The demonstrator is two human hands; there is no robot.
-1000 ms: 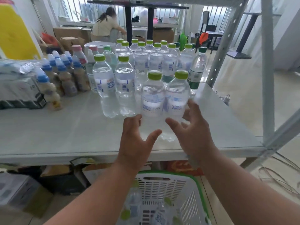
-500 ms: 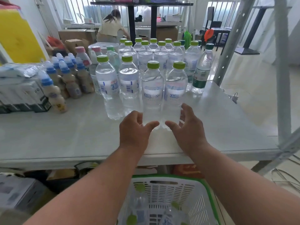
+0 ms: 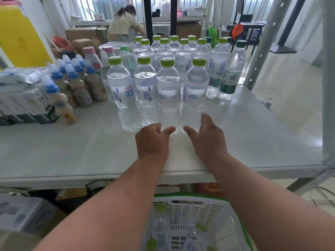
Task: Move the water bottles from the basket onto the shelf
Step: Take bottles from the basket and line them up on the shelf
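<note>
Upfront, four clear water bottles with lime-green caps and blue-printed labels, upright in a row on the pale shelf [image 3: 72, 151]: far-left bottle [image 3: 121, 91], second bottle [image 3: 145, 86], third bottle [image 3: 168, 89], fourth bottle [image 3: 196, 87], nearly touching shoulder to shoulder. Behind them, more green-capped bottles [image 3: 183, 53] packed in rows towards the back, with a dark-green-labelled bottle [image 3: 232, 73] at the right end. Down below the front edge, a white basket [image 3: 192, 211] with a green rim, holding more bottles [image 3: 159, 227] lying in it, blurred.

Left hand [image 3: 151, 142] just before the base of the third bottle, fingers loosely bent, thumb out towards the right, gripping nothing. Right hand [image 3: 208, 140] just before the base of the fourth bottle, fingers spread and relaxed, likewise holding nothing; fingertips close to the bottle, contact hard to tell. Thumbs near each other, not touching.

Leftwards, small blue-capped drink bottles [image 3: 76, 82] and wrapped packs [image 3: 20, 98] crowding that side. Rightwards of the fourth bottle, bare shelf surface out to the grey perforated upright post [image 3: 261, 42]. Nearer the front edge, bare surface on both sides of the forearms.
</note>
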